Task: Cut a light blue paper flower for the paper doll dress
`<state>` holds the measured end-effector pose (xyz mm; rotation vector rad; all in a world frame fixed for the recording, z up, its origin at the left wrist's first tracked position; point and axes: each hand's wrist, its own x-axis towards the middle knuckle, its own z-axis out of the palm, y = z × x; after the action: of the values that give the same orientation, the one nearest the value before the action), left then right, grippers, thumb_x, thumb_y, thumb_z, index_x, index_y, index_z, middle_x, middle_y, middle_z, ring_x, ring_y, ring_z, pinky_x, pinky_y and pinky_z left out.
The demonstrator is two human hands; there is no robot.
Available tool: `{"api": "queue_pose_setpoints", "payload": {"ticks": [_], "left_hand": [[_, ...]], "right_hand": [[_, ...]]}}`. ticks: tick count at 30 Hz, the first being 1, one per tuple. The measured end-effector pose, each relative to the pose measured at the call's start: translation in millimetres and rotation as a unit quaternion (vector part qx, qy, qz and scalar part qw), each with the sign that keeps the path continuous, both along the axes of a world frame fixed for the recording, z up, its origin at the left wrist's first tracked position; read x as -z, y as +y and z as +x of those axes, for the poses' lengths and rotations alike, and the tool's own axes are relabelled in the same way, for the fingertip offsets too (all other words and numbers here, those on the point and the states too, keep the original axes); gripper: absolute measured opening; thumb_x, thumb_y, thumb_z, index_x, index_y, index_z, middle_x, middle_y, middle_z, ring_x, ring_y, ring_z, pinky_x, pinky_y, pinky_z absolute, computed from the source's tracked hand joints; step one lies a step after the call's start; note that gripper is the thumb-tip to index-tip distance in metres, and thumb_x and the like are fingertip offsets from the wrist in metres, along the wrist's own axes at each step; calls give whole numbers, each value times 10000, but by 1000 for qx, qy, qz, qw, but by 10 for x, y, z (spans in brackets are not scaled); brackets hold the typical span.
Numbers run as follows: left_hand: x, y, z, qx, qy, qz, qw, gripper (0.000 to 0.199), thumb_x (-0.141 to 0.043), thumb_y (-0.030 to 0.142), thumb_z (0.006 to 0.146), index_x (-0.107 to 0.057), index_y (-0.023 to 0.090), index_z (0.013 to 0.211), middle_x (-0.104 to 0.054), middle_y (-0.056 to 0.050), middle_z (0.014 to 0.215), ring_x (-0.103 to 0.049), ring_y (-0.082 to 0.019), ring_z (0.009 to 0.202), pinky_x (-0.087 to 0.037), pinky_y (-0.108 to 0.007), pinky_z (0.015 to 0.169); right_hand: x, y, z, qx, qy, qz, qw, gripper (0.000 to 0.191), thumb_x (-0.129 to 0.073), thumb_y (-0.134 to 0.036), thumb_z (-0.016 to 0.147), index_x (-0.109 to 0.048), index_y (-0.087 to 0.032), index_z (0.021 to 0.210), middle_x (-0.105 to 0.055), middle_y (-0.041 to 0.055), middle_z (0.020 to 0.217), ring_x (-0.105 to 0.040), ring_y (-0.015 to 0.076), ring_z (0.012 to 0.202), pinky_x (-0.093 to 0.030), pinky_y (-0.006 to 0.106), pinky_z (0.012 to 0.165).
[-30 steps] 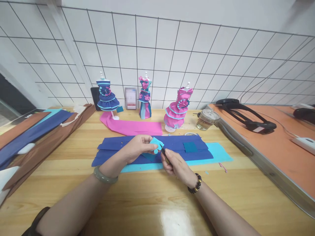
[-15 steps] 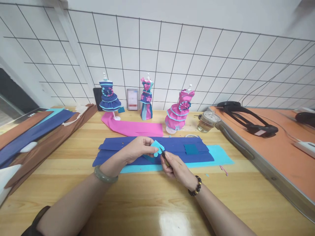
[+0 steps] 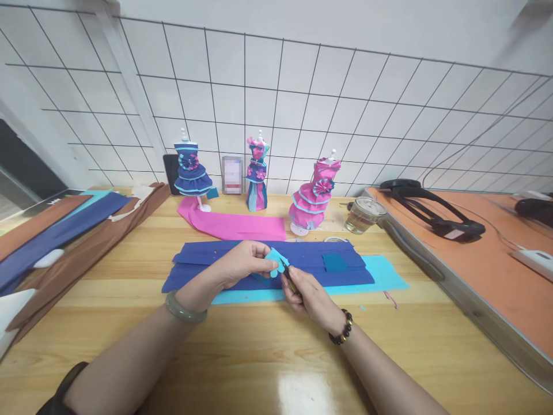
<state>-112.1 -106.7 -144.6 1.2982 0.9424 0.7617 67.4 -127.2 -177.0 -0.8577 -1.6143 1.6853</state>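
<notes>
The grip of the left hand (image 3: 245, 263) is a narrow pinch, thumb and fingers closed on one pale blue piece (image 3: 275, 263), thin and flat, with a scalloped, petal-like edge and a straighter side. The right hand (image 3: 307, 290) has its fingers wrapped round one slim dark tool (image 3: 293, 283), whose tip meets the piece just between the two hands, above the navy sheet (image 3: 233, 252). What the tip is shaped like is too small to tell from here.

That navy sheet looks matte and creased, in overlapping layers, with a cyan sheet (image 3: 386, 273) showing from under it. One flat teal square (image 3: 335, 263) lies on it, right of the hands, and more teal shows partly hidden below the left hand. A smooth pink strip (image 3: 242, 223) runs behind, on the pale, wood-grained tabletop (image 3: 242, 357).

I count three small dress forms standing upright at the back: one in tiered navy ruffles (image 3: 192, 177), one in a navy and pink dress (image 3: 257, 178) with little flowers, one in tiered pink ruffles (image 3: 311, 200) with a pleated rosette. Just beside the last is one clear glass (image 3: 365, 215). The wrists carry one smooth green bangle (image 3: 185, 309) and one black beaded bracelet (image 3: 342, 327).
</notes>
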Motion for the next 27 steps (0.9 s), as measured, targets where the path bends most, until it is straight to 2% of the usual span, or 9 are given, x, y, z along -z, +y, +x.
{"api": "queue_pose_setpoints", "payload": {"ticks": [20, 27], "left_hand": [[-48, -8, -36, 21, 9, -6, 1000, 152, -636, 263, 638, -613, 116, 668, -584, -9, 631, -518, -91, 584, -428, -238, 615], [-70, -18, -40, 11, 7, -24, 1000, 191, -641, 304, 648, -601, 126, 704, -583, -11, 672, -530, -91, 593, -428, -225, 597]], "right_hand": [[14, -9, 14, -8, -9, 9, 1000, 382, -294, -475, 872, -391, -168, 667, -283, -76, 482, -213, 44, 396, -189, 184, 363], [-9, -6, 8, 11, -16, 19, 1000, 405, -294, -508, 859, -392, -168, 662, -277, -73, 481, -226, 49, 400, -188, 191, 366]]}}
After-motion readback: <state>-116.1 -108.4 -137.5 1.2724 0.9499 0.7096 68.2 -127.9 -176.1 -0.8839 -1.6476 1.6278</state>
